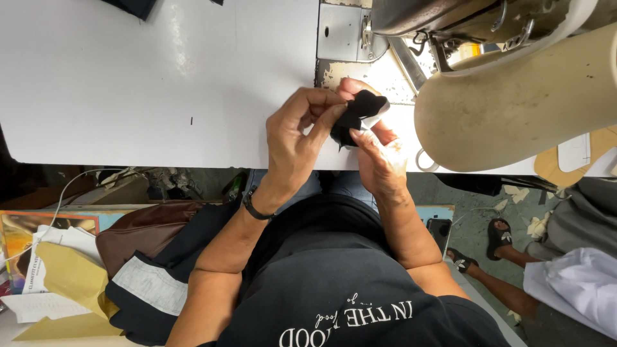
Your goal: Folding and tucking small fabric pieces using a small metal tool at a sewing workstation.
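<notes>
Centre frame, over the white worktop [128, 83], left hand [292, 144] and right hand [379, 157] both pinch a small black fabric piece [360, 112]; yellow envelope [71, 276] lies lower left.

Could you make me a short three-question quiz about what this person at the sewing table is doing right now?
1. True or false: both hands grip the small black fabric piece.
2. Which wrist wears the black wristband? A) left B) right
3. Fill in: the cream-coloured machine at the upper right is a ______ machine.

Key
1. True: the left hand pinches it from above, and the right hand holds it from below, above the white table.
2. A.
3. Sewing.
</notes>
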